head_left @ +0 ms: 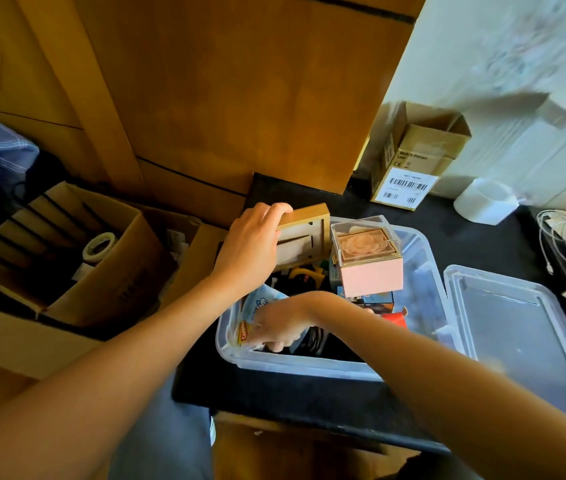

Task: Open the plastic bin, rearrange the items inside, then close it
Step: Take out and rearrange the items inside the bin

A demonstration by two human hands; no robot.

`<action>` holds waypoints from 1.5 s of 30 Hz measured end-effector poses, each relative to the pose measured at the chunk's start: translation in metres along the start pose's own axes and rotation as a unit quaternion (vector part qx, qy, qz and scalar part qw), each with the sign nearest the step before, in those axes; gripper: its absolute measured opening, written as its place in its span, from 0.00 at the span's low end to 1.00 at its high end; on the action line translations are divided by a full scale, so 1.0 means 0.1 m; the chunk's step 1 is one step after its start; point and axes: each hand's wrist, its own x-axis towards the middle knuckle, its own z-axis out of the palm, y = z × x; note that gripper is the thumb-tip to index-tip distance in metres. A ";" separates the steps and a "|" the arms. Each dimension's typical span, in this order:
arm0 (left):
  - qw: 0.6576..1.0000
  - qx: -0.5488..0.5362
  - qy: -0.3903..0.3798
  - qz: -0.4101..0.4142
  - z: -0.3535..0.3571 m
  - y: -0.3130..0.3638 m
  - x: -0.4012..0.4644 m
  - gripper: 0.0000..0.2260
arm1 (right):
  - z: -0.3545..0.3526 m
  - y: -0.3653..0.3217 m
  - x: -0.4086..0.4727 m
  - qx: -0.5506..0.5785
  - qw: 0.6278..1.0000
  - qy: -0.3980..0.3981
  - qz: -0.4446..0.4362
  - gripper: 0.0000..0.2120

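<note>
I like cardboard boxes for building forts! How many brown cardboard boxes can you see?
3: a big open cardboard box of stuff on the left, another one squeezed between it and the plastic bin, and a small barcode box by the wall. More may be hidden.

The clear plastic bin (312,365) is sitting open on the black bench (475,237); its lid (516,327) is lying just beside it to the right; the left hand (252,244) is gripping a wooden frame (309,233) standing upright at the bin's far left corner, fingers curling over its top edge; the right hand (279,327) is reaching down into the near left corner among packets, its fingers blurred; a pink box (371,268) with a clear top holding a rose is resting on the other items beside the frame; a cardboard box (413,161) is standing near the wall behind.
</note>
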 end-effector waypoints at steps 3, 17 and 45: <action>1.000 0.006 0.004 0.001 0.02 -0.01 0.01 0.15 | -0.08 0.05 -0.31 0.083 0.995 0.047 -0.006 0.17; 0.995 -0.043 0.034 0.081 0.12 0.65 -0.09 0.10 | 0.36 0.93 -1.39 0.434 0.749 0.498 0.062 0.11; 0.870 -0.337 -0.212 -0.289 -0.19 0.53 -0.09 0.19 | 0.50 1.20 -1.39 0.465 0.672 0.571 0.083 0.10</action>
